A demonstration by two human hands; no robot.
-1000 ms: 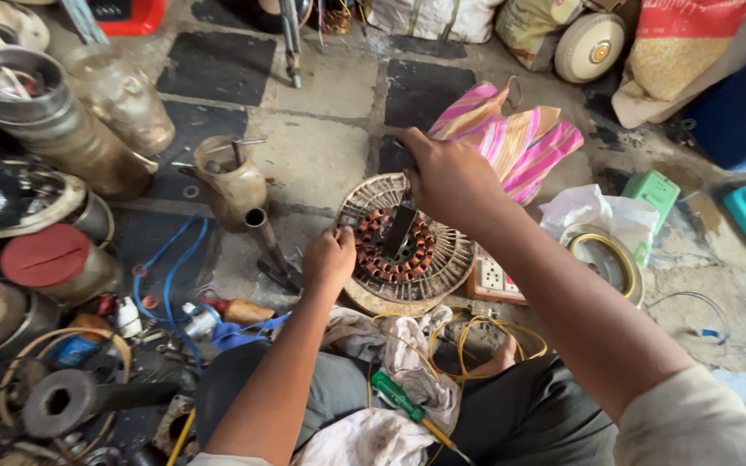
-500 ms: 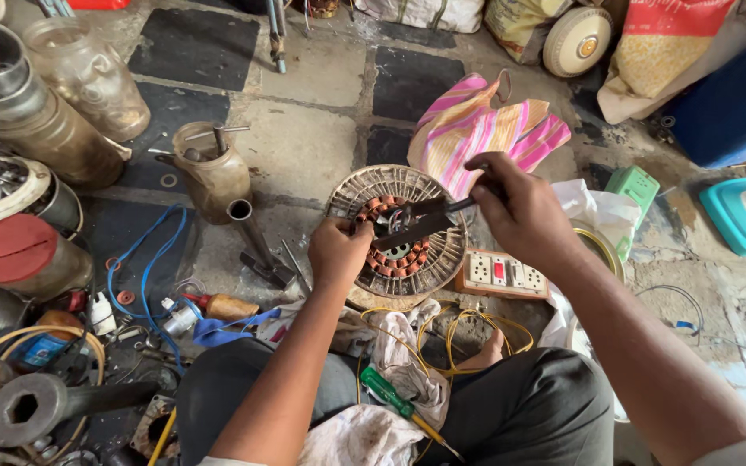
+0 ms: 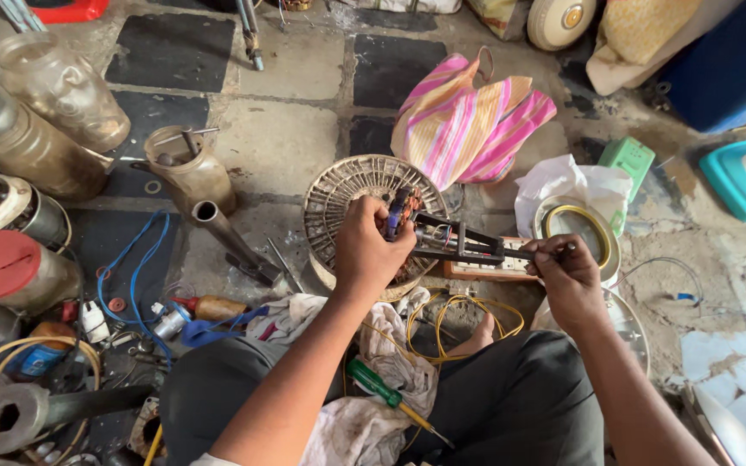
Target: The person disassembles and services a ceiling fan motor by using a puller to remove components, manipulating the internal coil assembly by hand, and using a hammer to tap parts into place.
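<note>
Head view: my right hand (image 3: 567, 274) now pulled off stator (image 3: 373, 220), gripping black puller tool (image 3: 464, 244) by handle end; my left hand (image 3: 373, 246) clamps its jaws over copper windings. Stator sits on floor (image 3: 287, 138) between knees.

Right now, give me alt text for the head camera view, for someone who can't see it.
A seated person's left hand presses on a round wound motor stator on the floor while the right hand holds the end of a dark metal puller tool lying across it. A green screwdriver rests on rags in the lap, amid scattered parts.
</note>
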